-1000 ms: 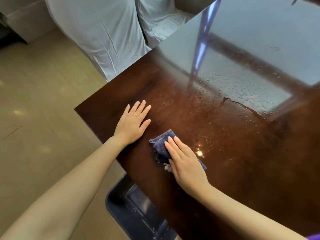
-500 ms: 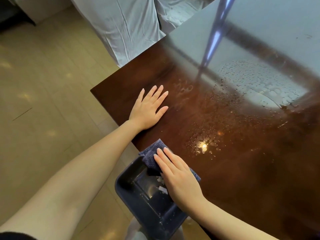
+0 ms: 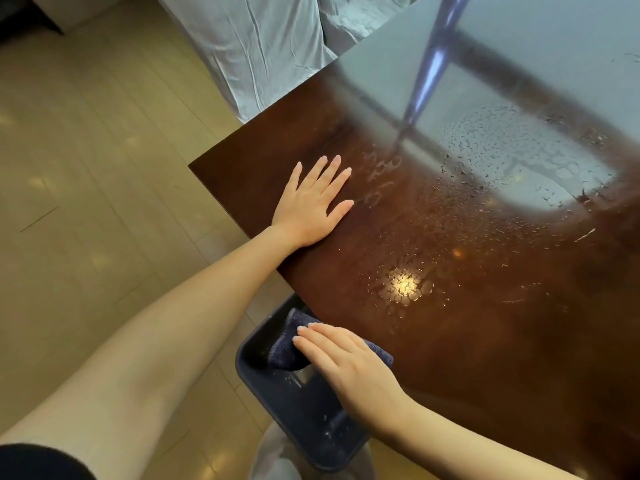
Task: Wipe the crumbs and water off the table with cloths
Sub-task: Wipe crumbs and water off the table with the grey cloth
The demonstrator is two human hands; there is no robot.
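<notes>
Across most of the view I see the dark glossy table [image 3: 502, 358], beaded with water drops [image 3: 405, 285] around the lamp glare and further back. Below its near edge sits a dark bin [image 3: 304, 420] with pale specks inside (crumbs, I judge). My left hand [image 3: 311, 206] lies flat and open on the wood, holding nothing. My right hand [image 3: 349, 368] presses flat on the blue cloth [image 3: 287, 344], fingers extended rather than curled, the cloth half over the edge above the bin. I judge the crumb sweep is finishing; next I should bring the cloth back onto the wet patch and wipe it.
</notes>
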